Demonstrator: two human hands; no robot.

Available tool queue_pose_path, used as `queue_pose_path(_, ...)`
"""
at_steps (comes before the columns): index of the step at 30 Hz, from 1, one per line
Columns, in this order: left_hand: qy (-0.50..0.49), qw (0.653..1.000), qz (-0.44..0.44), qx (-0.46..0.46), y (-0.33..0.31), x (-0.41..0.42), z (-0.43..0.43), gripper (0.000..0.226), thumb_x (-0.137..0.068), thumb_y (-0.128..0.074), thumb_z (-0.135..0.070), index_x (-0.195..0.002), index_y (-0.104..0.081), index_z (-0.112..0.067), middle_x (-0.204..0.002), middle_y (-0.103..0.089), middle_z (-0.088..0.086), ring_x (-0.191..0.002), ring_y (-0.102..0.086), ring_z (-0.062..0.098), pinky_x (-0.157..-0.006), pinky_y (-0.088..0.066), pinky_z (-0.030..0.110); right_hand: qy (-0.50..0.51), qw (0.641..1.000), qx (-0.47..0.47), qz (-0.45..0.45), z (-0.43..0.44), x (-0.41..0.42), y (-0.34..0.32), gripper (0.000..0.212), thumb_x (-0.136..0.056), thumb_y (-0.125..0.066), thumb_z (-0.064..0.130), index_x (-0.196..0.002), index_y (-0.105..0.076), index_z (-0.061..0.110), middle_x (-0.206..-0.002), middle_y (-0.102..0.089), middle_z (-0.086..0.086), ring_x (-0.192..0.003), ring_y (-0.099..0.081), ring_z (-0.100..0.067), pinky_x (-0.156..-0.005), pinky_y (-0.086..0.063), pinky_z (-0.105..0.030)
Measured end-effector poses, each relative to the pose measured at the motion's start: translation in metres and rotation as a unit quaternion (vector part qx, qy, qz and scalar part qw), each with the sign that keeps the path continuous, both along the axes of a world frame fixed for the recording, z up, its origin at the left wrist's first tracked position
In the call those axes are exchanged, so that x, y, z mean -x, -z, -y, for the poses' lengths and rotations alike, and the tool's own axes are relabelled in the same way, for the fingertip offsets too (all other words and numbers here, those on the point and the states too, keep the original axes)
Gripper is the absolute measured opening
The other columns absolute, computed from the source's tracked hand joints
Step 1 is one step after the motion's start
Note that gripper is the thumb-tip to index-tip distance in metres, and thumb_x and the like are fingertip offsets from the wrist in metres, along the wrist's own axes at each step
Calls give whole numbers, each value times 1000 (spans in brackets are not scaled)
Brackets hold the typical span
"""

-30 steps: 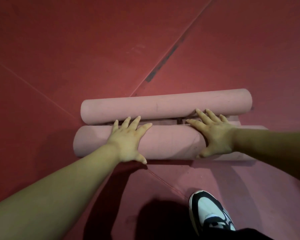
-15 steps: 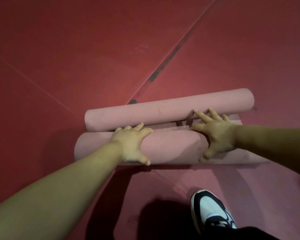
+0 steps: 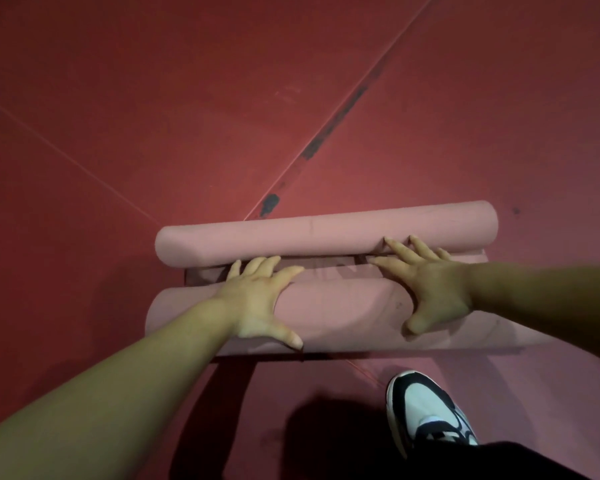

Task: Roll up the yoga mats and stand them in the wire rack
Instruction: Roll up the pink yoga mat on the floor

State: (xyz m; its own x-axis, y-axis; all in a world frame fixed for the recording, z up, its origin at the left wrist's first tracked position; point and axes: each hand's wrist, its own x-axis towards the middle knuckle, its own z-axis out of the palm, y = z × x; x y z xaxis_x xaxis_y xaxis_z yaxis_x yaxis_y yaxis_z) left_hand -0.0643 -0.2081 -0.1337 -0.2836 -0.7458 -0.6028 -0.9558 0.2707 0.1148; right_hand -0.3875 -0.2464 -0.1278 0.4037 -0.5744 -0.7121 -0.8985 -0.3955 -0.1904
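Since a second ago, the gap between the two rolls has widened, baring more flat mat at its 9 o'clock end.

Left fingers (image 3: 267,268) lie spread and nearly straight over the crown of the near roll of pink foam yoga mat (image 3: 343,306), their tips reaching the flat pink strip of mat (image 3: 326,271) at 12 o'clock. The left hand (image 3: 257,303) presses palm-down with nothing clenched, and its thumb is on the roll's 6 o'clock face.

Right fingers (image 3: 395,247) are likewise extended and released. Their tips touch the base of the far roll of pink foam yoga mat (image 3: 326,237). The right hand (image 3: 437,289) rests flat on the near roll, thumb toward 7 o'clock.

Both rolls lie on their sides, parallel, on the red padded floor (image 3: 187,98). A dark scuffed floor seam (image 3: 326,133) runs off toward 1 o'clock. A black-and-white trainer (image 3: 426,407) stands at 5 o'clock of the near roll.
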Motion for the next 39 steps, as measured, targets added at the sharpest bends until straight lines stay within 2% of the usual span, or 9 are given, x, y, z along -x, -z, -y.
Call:
queue_pose_path(6,-58,998,-12,14,2,-10,10,132,-51,-58,-97,-157,0,-46,-170,6,1,-156,9,24,-122,5,61,-16,998,48,33,-5,-3,2,116,-61,-58,71,-153,12,53,-167,24,5,-152,21,-36,-121,-3,-63)
queue_pose_path(12,-106,992,-42,60,-2,-12,9,120,-54,-34,-100,-158,-6,-47,-169,-3,-10,-155,0,18,-122,0,61,-20,998,65,7,1,-8,2,135,-55,-70,84,-154,15,50,-166,25,3,-152,21,-39,-120,0,-65)
queue_pose_path(15,-135,983,-60,104,-1,-6,6,102,-71,-36,-91,-158,-9,-46,-169,-10,-11,-155,-6,18,-123,-3,59,-5,997,77,-2,12,-11,2,138,-52,-72,86,-155,13,47,-167,22,1,-152,18,-39,-121,-4,-65)
queue_pose_path(18,-92,985,-46,139,3,7,-4,69,-97,-37,-66,-158,-13,-44,-169,-12,-8,-155,-9,19,-123,-3,57,8,998,70,-6,20,-13,2,141,-51,-72,86,-156,11,44,-168,19,-1,-153,15,-41,-121,-5,-63)
queue_pose_path(20,-63,987,-27,147,6,12,-12,62,-100,-30,-61,-157,-12,-44,-169,-10,-8,-155,-8,19,-123,-2,58,9,998,64,-5,20,-13,1,141,-50,-73,85,-156,11,44,-168,18,0,-153,14,-41,-121,-5,-63)
queue_pose_path(24,-30,991,1,129,9,11,-10,104,-72,-38,-92,-157,-4,-43,-169,-5,-8,-155,-5,21,-123,-2,59,13,998,65,1,21,-12,0,140,-50,-71,86,-156,10,43,-168,17,1,-153,14,-39,-121,-6,-61)
queue_pose_path(26,-27,993,9,113,7,10,-2,118,-61,-51,-94,-157,-3,-44,-169,-4,-8,-155,-5,21,-123,-3,58,19,997,69,5,22,-11,-1,138,-51,-68,88,-156,9,44,-168,17,3,-154,15,-37,-122,-6,-61)
queue_pose_path(32,-49,997,-2,61,1,10,29,127,-54,-61,-93,-157,-3,-47,-170,0,-2,-156,-2,24,-122,-4,61,9,994,107,9,19,-9,-5,131,-57,-68,83,-158,5,42,-169,15,1,-154,15,-31,-122,-7,-59)
queue_pose_path(39,-68,997,-17,32,-1,8,53,133,-48,-61,-94,-158,-2,-47,-170,11,-1,-156,8,23,-122,1,63,-9,991,135,-13,21,-9,-10,138,-54,-74,78,-155,13,43,-168,13,0,-155,12,-32,-120,-12,-60)
